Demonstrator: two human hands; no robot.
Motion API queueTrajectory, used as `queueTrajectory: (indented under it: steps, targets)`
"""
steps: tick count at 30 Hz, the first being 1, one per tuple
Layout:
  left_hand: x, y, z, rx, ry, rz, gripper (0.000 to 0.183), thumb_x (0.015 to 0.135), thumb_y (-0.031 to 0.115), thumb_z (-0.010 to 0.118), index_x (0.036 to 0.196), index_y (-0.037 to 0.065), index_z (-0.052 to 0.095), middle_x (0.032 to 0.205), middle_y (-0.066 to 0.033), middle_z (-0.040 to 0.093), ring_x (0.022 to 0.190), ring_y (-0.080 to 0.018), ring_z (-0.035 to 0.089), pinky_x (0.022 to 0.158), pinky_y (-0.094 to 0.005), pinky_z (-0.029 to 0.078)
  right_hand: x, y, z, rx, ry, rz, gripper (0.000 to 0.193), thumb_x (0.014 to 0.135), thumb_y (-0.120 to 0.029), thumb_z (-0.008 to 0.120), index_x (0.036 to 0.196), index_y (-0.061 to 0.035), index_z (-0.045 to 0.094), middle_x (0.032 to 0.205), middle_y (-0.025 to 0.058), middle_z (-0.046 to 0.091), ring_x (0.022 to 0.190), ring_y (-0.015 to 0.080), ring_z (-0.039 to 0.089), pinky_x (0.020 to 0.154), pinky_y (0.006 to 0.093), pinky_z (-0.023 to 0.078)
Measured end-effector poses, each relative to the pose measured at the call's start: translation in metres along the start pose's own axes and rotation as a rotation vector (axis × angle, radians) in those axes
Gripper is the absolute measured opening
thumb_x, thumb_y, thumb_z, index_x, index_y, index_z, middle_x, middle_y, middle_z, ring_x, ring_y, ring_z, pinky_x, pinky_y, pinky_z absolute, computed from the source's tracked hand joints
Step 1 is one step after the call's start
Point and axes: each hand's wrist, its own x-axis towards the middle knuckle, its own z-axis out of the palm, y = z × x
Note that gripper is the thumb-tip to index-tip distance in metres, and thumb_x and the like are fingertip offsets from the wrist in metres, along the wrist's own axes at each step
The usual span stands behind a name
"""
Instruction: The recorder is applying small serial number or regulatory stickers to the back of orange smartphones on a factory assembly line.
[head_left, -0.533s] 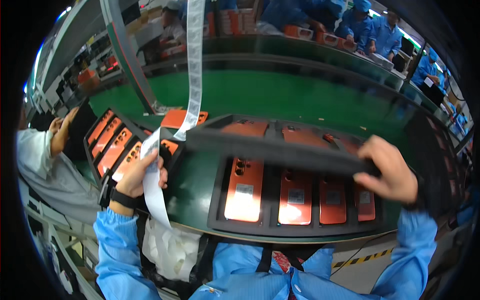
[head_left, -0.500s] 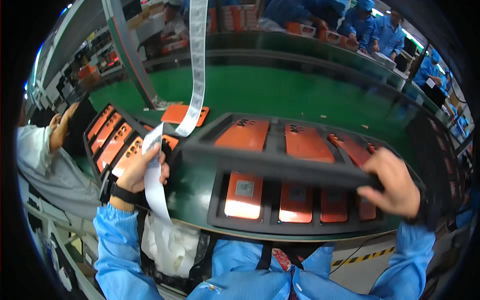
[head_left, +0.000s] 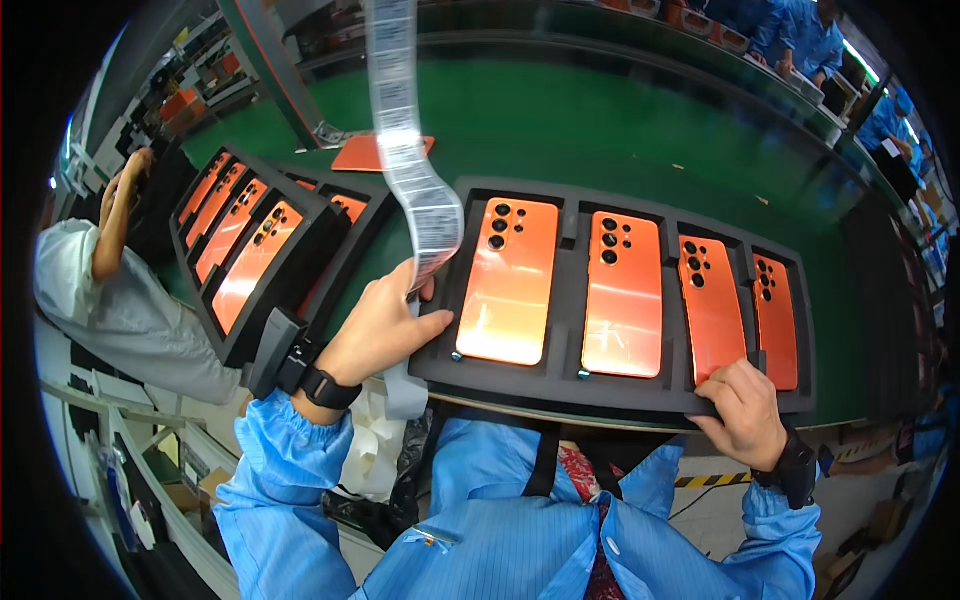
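A black foam tray point(head_left: 572, 300) lies in front of me, holding several orange phones point(head_left: 623, 310) with their camera backs up. My left hand point(head_left: 385, 322) grips a long strip of printed labels point(head_left: 437, 225), which rises past the top of the view; its loose end hangs below the hand. The thumb of that hand rests at the tray's left edge. My right hand point(head_left: 740, 410) is closed over the tray's front edge, its fingers by the lower end of one phone. Whatever lies under this tray is hidden.
More foam trays of orange phones point(head_left: 258, 262) stand tilted at the left. A single orange phone point(head_left: 356, 154) lies behind them on the green bench point(head_left: 560, 120). Dark trays point(head_left: 880, 300) stand at the right. A person in a pale sleeve point(head_left: 100, 250) is at the far left; others work beyond the bench.
The upper tray, tilted before, now lies flat over the tray of label-bearing phones and covers it. My left hand moved right with the strip; my right hand came down to the front edge.
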Motion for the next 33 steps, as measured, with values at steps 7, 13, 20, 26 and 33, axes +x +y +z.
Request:
queueTrajectory:
  steps: [7, 13, 20, 26, 33]
  targets:
    - [-0.005, 0.011, 0.005, 0.042, 0.011, 0.006, 0.030, 0.070, 0.010, 0.067, 0.090, -0.001, 0.048, 0.078, -0.0176, 0.055, 0.074, -0.0343, 0.057, 0.064, -0.0372, 0.044, -0.007, 0.003, 0.004, 0.037, -0.002, 0.034, 0.033, 0.054, -0.005, 0.074, 0.083, -0.0025, 0.057, 0.080, 0.0091, 0.053, 0.073, 0.0257, 0.054, 0.061, 0.0348, 0.044]
    - [-0.004, 0.013, 0.002, -0.048, 0.009, 0.000, 0.050, 0.070, 0.007, 0.069, 0.116, 0.002, 0.051, 0.079, -0.0098, 0.051, 0.074, -0.0205, 0.051, 0.069, -0.0306, 0.043, -0.006, 0.005, 0.004, 0.016, -0.031, 0.064, 0.035, 0.055, -0.014, 0.076, 0.082, -0.0043, 0.057, 0.079, 0.0070, 0.051, 0.073, 0.0239, 0.054, 0.060, 0.0341, 0.044]
    - [0.003, 0.008, -0.003, -0.116, -0.030, -0.095, 0.062, 0.068, 0.005, 0.070, 0.126, 0.004, 0.049, 0.081, -0.0047, 0.048, 0.077, -0.0143, 0.046, 0.074, -0.0250, 0.041, -0.002, 0.009, 0.011, 0.065, -0.019, 0.036, 0.033, 0.056, -0.010, 0.074, 0.083, -0.0049, 0.055, 0.077, 0.0063, 0.049, 0.071, 0.0231, 0.053, 0.058, 0.0333, 0.045]
    - [0.002, 0.011, -0.013, -0.202, -0.105, -0.100, 0.067, 0.071, 0.003, 0.070, 0.131, 0.000, 0.042, 0.084, -0.0031, 0.046, 0.081, -0.0132, 0.045, 0.080, -0.0238, 0.039, 0.005, 0.005, -0.001, 0.069, -0.148, 0.072, 0.033, 0.061, -0.017, 0.073, 0.087, -0.0059, 0.056, 0.078, 0.0069, 0.049, 0.072, 0.0255, 0.053, 0.063, 0.0356, 0.044]
    - [-0.010, 0.032, -0.053, -0.891, -0.330, -0.163, 0.020, 0.082, 0.000, 0.049, 0.102, 0.000, 0.050, 0.112, -0.0199, 0.056, 0.102, -0.0241, 0.058, 0.089, -0.0346, 0.045, 0.081, -0.009, -0.033, 0.123, 0.230, -0.180, 0.028, 0.067, -0.017, 0.071, 0.091, -0.0042, 0.063, 0.073, 0.0047, 0.056, 0.064, 0.0212, 0.054, 0.057, 0.0322, 0.041]
